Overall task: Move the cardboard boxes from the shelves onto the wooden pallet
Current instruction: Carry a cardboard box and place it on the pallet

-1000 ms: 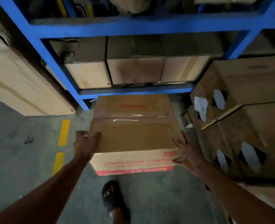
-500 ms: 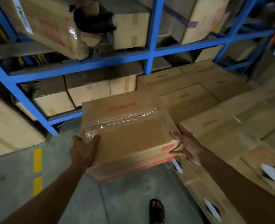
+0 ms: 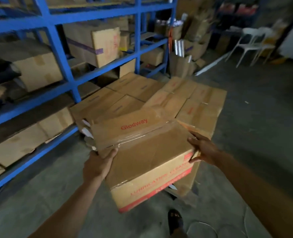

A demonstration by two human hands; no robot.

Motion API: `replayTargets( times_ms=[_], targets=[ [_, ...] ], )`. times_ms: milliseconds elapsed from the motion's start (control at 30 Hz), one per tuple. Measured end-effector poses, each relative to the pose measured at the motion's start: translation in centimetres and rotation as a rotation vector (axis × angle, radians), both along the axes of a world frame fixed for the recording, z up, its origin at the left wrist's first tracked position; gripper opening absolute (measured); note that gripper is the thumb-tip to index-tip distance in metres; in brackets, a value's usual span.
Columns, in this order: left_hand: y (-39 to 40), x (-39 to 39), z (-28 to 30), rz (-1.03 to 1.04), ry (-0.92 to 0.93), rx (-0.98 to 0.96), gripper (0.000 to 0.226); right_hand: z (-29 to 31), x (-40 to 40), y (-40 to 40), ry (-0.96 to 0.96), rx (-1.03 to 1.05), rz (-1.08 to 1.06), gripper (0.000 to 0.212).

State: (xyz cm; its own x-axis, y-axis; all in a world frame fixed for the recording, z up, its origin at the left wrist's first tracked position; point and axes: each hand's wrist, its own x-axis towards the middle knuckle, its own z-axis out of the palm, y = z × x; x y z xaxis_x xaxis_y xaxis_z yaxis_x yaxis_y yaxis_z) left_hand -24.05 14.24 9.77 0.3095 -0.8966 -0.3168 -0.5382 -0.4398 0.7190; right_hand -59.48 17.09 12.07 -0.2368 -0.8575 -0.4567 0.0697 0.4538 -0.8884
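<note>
Two hands grip Glodway box (image 3: 147, 158) ends: left hand (image 3: 97, 166), right hand (image 3: 203, 150); long axis left-right.

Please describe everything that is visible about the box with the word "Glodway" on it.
The Glodway box is brown cardboard, with red print on top and on its near side above a red band. Clear tape seals the creased top flaps. It is tilted and held in the air, partly over the stacked boxes. The left hand grips its near left corner; the right hand grips its right edge.
</note>
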Motion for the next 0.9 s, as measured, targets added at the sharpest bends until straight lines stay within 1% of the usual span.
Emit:
replayTargets(
  times_ms=[100,167,300,367,433,500,567,600,667,767,900],
  targets=[
    [-0.5,-6.1,-0.1,-0.100,-0.006,-0.038,0.083,-0.2,-5.6,0.9,0.006,-0.005,-0.130,0.033],
    [-0.6,-10.1,-0.4,-0.155,0.014,-0.040,0.083,-0.8,-9.1,1.2,0.019,-0.015,-0.190,0.028],
    [-1.2,-17.9,-2.5,-0.212,0.076,0.040,0.083,-3.3,-16.2,1.0,0.053,0.010,-0.315,0.026],
    [-2.4,-22.4,-4.3,-0.235,0.110,0.095,0.092,-5.6,-20.6,-0.1,0.091,0.047,-0.360,0.028],
    [-3.1,-25.3,-5.7,-0.241,0.115,0.142,0.102,-8.8,-24.2,-1.1,0.152,0.075,-0.371,0.031],
    [-3.9,-28.0,-7.8,-0.240,0.095,0.166,0.109,-10.9,-26.8,-2.3,0.161,0.110,-0.398,0.030],
    [-4.8,-30.4,-9.7,-0.241,0.066,0.171,0.103,-12.5,-28.4,-4.0,0.143,0.143,-0.407,0.034],
    [-5.1,-31.1,-9.6,-0.236,0.057,0.179,0.097,-12.6,-28.9,-4.6,0.136,0.144,-0.416,0.036],
    [-5.7,-32.6,-10.9,-0.195,0.061,0.200,0.092,-13.8,-30.7,-6.5,0.141,0.160,-0.399,0.035],
    [-5.2,-33.8,-12.6,-0.134,0.113,0.234,0.095,-14.7,-32.3,-8.5,0.195,0.178,-0.338,0.042],
    [-4.5,-34.9,-13.2,-0.066,0.201,0.307,0.102,-14.4,-33.8,-9.1,0.184,0.187,-0.265,0.042]
  ],
)
